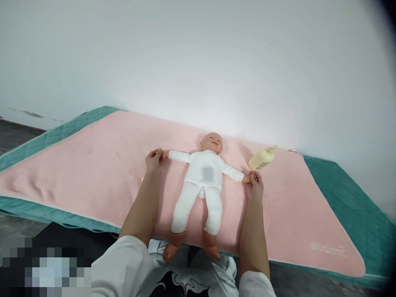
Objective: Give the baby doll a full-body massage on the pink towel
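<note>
A baby doll [198, 173] in a white cloth suit lies on its back on a pink mat [93, 165], its head toward the wall and its bare feet at the near edge. Both its arms are spread out to the sides. My left hand [154, 160] pinches the doll's hand on the left. On the other side, my right hand [255, 184] has its fingers closed round the doll's other hand. Just beyond my right hand stands a pale yellow pump bottle [262, 158], which looks tilted in this view.
Under the pink mat lies a green quilted pad [346, 194], showing at both ends and along the front. A white wall [198, 62] rises behind the far edge. Something dark [71, 239] is at the lower left, partly blurred out.
</note>
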`<action>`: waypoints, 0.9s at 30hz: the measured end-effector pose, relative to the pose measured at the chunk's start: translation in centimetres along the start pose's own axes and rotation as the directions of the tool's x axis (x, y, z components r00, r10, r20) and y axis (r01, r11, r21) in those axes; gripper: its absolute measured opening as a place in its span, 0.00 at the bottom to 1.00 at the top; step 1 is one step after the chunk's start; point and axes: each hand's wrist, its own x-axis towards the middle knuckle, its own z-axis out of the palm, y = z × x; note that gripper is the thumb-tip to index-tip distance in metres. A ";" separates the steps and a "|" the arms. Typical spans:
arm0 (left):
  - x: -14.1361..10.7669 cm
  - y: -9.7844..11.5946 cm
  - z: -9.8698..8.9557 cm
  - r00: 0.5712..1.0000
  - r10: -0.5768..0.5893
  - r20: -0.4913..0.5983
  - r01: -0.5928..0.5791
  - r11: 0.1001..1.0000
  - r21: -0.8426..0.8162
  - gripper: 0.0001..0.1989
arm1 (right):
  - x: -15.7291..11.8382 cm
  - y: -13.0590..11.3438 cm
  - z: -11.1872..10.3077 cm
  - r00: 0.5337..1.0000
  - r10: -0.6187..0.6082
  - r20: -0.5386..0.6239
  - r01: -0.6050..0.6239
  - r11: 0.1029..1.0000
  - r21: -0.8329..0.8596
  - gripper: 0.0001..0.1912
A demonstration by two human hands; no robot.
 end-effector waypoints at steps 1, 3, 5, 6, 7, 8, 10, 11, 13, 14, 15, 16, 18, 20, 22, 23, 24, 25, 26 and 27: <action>-0.1 0.1 0.1 1.000 -0.004 -0.008 0.005 1.000 0.004 0.03 | 0.0 0.0 0.0 1.000 0.004 0.001 -0.004 1.000 0.005 0.12; -0.2 0.2 0.2 0.999 -0.014 -0.030 0.014 1.000 0.008 0.05 | 0.0 0.1 -0.1 1.000 0.008 0.008 -0.008 1.000 0.016 0.11; -0.3 0.4 0.4 0.999 -0.017 -0.050 0.017 1.000 -0.001 0.06 | 0.1 0.2 -0.2 1.000 0.009 0.018 -0.009 1.000 0.019 0.10; -0.4 0.4 0.5 0.998 -0.022 -0.060 0.021 1.000 -0.003 0.07 | 0.2 0.2 -0.2 1.000 0.011 0.022 -0.012 1.000 0.019 0.11; -0.5 0.5 0.6 0.997 -0.028 -0.069 0.028 1.000 -0.002 0.08 | 0.3 0.2 -0.3 1.000 0.014 0.022 -0.015 1.000 0.019 0.11; -0.6 0.6 0.6 0.997 -0.034 -0.076 0.034 0.999 0.000 0.09 | 0.3 0.3 -0.4 1.000 0.016 0.020 -0.017 1.000 0.019 0.12; -0.8 0.8 0.7 0.995 -0.047 -0.084 0.048 0.999 0.005 0.12 | 0.5 0.3 -0.5 1.000 0.017 0.018 -0.018 1.000 0.020 0.13; -0.9 0.9 0.8 0.995 -0.052 -0.086 0.053 0.999 0.004 0.13 | 0.6 0.4 -0.6 1.000 0.017 0.018 -0.018 1.000 0.023 0.14; -1.1 1.2 0.9 0.994 -0.063 -0.094 0.063 0.998 -0.006 0.14 | 0.7 0.4 -0.7 1.000 0.021 0.019 -0.022 0.999 0.033 0.14; -1.2 1.3 1.0 0.993 -0.069 -0.099 0.068 0.998 -0.012 0.15 | 0.7 0.3 -0.7 1.000 0.028 0.015 -0.028 0.999 0.043 0.15; -1.3 1.4 1.1 0.992 -0.076 -0.105 0.074 0.997 -0.019 0.15 | 0.7 0.3 -0.7 0.999 0.036 0.009 -0.036 0.998 0.054 0.16; -1.3 1.5 1.2 0.991 -0.080 -0.111 0.077 0.997 -0.025 0.16 | 0.6 0.2 -0.6 0.999 0.042 0.005 -0.042 0.997 0.066 0.16; -1.4 1.6 1.3 0.990 -0.081 -0.118 0.077 0.996 -0.034 0.15 | 0.5 0.0 -0.5 0.999 0.048 0.012 -0.049 0.995 0.083 0.18; -1.4 1.5 1.2 0.992 -0.067 -0.108 0.064 0.997 -0.036 0.13 | 0.3 -0.3 -0.4 0.998 0.046 0.035 -0.049 0.995 0.092 0.21; -1.2 1.2 1.0 0.996 -0.048 -0.078 0.045 0.999 -0.030 0.08 | 0.1 -0.6 -0.3 0.998 0.033 0.053 -0.038 0.995 0.096 0.25; -1.1 0.9 0.9 0.998 -0.036 -0.059 0.034 0.999 -0.027 0.05 | -0.1 -0.7 -0.2 0.998 0.022 0.065 -0.029 0.995 0.095 0.27; -0.9 0.7 0.7 0.999 -0.022 -0.039 0.021 0.999 -0.024 0.00 | -0.2 -0.8 -0.2 0.997 0.013 0.078 -0.020 0.996 0.087 0.29; -0.8 0.5 0.6 1.000 -0.008 -0.021 0.008 1.000 -0.021 0.05 | -0.3 -0.9 -0.1 0.995 0.006 0.095 -0.013 0.997 0.073 0.32; -0.6 0.3 0.4 1.000 0.005 -0.002 -0.005 1.000 -0.017 0.10 | -0.5 -1.0 -0.1 0.993 0.002 0.116 -0.008 0.999 0.052 0.34; -0.5 0.2 0.3 1.000 0.016 0.017 -0.016 1.000 -0.016 0.15 | -0.6 -1.0 0.0 0.990 0.004 0.139 -0.007 1.000 0.024 0.35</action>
